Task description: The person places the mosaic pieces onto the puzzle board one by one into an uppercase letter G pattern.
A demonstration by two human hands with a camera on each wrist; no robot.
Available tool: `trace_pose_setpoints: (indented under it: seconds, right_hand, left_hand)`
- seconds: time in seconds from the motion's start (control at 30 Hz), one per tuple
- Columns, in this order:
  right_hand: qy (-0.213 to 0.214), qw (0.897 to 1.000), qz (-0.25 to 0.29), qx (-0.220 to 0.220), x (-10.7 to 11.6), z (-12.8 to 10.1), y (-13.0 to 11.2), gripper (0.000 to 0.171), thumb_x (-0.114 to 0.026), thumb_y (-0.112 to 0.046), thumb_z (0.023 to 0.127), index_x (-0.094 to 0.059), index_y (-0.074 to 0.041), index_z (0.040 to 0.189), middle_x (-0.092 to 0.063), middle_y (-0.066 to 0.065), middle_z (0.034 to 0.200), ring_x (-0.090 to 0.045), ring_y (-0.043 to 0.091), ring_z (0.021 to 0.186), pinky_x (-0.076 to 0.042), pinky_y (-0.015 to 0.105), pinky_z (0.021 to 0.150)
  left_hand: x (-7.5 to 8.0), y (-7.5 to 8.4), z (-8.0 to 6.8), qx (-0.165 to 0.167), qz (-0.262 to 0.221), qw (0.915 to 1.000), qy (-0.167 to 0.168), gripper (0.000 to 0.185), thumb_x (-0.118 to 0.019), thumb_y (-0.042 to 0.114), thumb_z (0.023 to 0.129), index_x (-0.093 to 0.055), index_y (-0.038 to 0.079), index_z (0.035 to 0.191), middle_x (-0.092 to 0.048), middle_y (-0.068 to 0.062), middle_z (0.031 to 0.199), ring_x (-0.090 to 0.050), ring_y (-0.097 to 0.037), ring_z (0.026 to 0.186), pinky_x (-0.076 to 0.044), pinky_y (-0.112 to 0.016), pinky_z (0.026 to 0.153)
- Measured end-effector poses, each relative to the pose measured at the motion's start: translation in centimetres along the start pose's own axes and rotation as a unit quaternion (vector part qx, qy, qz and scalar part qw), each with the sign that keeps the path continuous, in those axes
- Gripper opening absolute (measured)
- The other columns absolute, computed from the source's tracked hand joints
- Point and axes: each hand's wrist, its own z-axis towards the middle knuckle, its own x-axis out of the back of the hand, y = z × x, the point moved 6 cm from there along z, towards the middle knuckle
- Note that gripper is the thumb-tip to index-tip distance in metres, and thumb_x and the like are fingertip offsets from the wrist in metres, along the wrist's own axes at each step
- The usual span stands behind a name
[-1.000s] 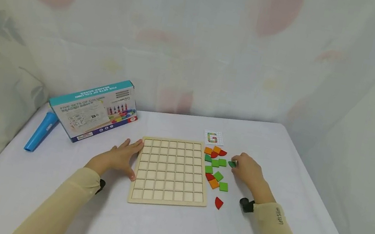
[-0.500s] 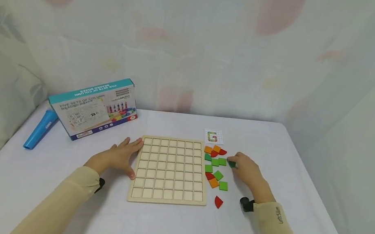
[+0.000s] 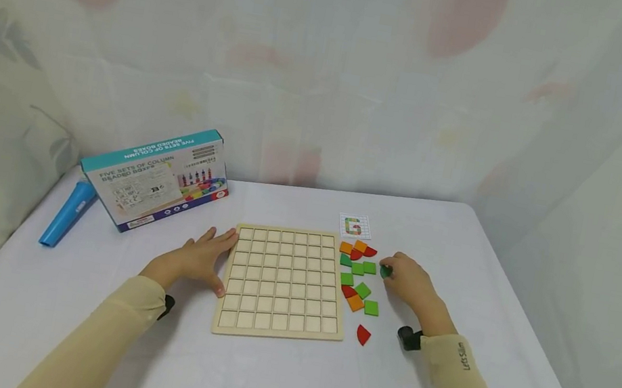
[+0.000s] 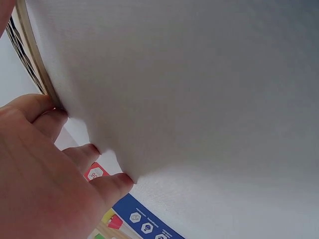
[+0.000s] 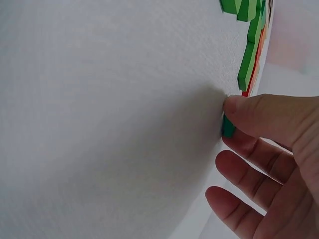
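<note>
My right hand [image 3: 409, 282] pinches a dark green tile [image 5: 229, 127] between thumb and forefinger, low over the cloth at the right of the loose pieces. In the right wrist view the other fingers are spread apart. My left hand [image 3: 196, 260] lies with spread fingers along the left edge of the wooden grid board [image 3: 283, 285], thumb and forefinger touching its rim. The left wrist view shows those fingertips [image 4: 122, 183] resting on the cloth and against the board's side. No pieces lie in the board's square cells.
Green square tiles [image 3: 357, 268], orange squares [image 3: 355, 303] and red quarter-round pieces [image 3: 363, 335] lie right of the board. Behind them is a small card [image 3: 355, 227] with a coloured G pattern. A cardboard box [image 3: 158, 182] and a blue tube-like object [image 3: 68, 215] stand at the back left.
The dark green tile has turned slightly in my right fingers, which stay at about the same spot. My left hand and the board have not moved.
</note>
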Motion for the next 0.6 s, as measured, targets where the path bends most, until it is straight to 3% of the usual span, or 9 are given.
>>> trace_pose_setpoints:
  seconds: [0.6]
  right_hand:
    - [0.005, 1.0, 0.012, -0.024, 0.33, 0.03, 0.32, 0.036, -0.072, -0.021, 0.079, -0.064, -0.004, 0.11, -0.059, 0.007, 0.091, -0.052, 0.022, 0.081, -0.049, 0.041, 0.081]
  left_hand:
    - [0.25, 0.61, -0.4, 0.004, -0.002, 1.0, -0.005, 0.126, -0.084, 0.044, 0.051, -0.014, 0.006, 0.148, -0.007, -0.014, 0.154, 0.003, -0.047, 0.136, -0.004, -0.073, 0.098]
